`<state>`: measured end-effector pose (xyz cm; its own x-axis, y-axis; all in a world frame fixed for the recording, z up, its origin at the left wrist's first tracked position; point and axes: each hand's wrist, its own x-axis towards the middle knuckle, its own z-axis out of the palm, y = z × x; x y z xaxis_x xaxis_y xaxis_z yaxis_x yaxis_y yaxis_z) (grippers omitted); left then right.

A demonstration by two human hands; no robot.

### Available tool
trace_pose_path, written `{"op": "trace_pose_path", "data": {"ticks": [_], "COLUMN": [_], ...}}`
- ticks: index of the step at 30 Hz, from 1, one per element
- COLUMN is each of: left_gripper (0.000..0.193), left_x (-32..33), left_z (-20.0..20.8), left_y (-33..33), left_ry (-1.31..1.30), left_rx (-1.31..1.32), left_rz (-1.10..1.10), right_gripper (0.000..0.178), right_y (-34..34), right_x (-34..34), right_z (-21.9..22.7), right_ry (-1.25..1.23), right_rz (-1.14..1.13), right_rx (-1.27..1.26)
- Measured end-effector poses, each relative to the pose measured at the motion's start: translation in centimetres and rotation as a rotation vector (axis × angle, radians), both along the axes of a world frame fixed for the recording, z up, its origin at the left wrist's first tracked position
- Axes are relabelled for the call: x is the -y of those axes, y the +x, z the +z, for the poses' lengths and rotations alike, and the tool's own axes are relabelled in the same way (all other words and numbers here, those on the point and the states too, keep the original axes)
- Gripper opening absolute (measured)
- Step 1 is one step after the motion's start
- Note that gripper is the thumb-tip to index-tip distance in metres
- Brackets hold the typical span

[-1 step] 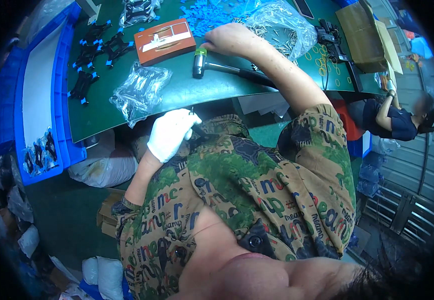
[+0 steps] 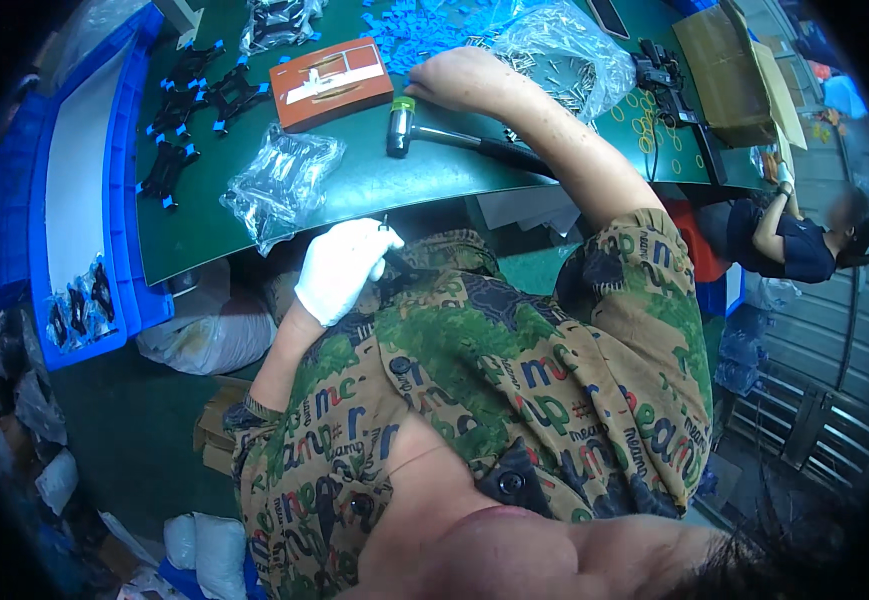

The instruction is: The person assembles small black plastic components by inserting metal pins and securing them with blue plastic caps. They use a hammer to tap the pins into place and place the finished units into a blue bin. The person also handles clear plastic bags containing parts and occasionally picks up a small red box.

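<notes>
My left hand (image 2: 344,270), in a white glove, is held in front of the table edge, close to my body. Its fingers are closed on a small black part (image 2: 394,262), mostly hidden by the glove and my dark-patterned clothing. Bare, my right hand (image 2: 459,80) reaches over the table at the edge of a pile of small blue pieces (image 2: 409,35). Its fingers are curled down and together; what they hold, if anything, is hidden. Just below that hand lies a mallet (image 2: 400,128) with a dark handle, which passes under my right forearm.
A brown-red block (image 2: 332,88) sits left of the mallet, near a clear bag of black parts (image 2: 284,182). Black frames with blue tips (image 2: 164,172) lie further left, beside a blue crate (image 2: 114,200). Metal pins (image 2: 559,70) fill a bag. Rubber bands (image 2: 644,125) and a cardboard box (image 2: 724,75) are right. A co-worker (image 2: 799,235) stands beyond.
</notes>
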<state>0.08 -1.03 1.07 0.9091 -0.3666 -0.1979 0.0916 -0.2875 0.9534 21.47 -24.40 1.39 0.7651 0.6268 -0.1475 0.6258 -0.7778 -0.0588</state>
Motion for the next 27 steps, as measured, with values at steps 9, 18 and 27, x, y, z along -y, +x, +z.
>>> {"op": "trace_pose_path", "data": {"ticks": [9,18,27], "left_gripper": [0.024,0.023,0.022], "left_x": [-0.1,-0.2,-0.1], "left_z": [-0.4,-0.6,-0.9], "left_y": [-0.3,-0.3,-0.1], "left_ry": [0.004,0.059,0.08], "left_rx": [0.075,0.226,0.3], "left_rz": [-0.019,-0.035,-0.077], "right_gripper": [0.042,0.021,0.023], "right_y": [1.3,1.1,2.0], "right_x": [0.2,0.3,3.6], "right_z": [0.0,-1.1,0.7], "right_ry": [0.025,0.169,0.174], "right_rz": [-0.06,0.126,0.194], "right_rx": [0.03,0.078,0.209]}}
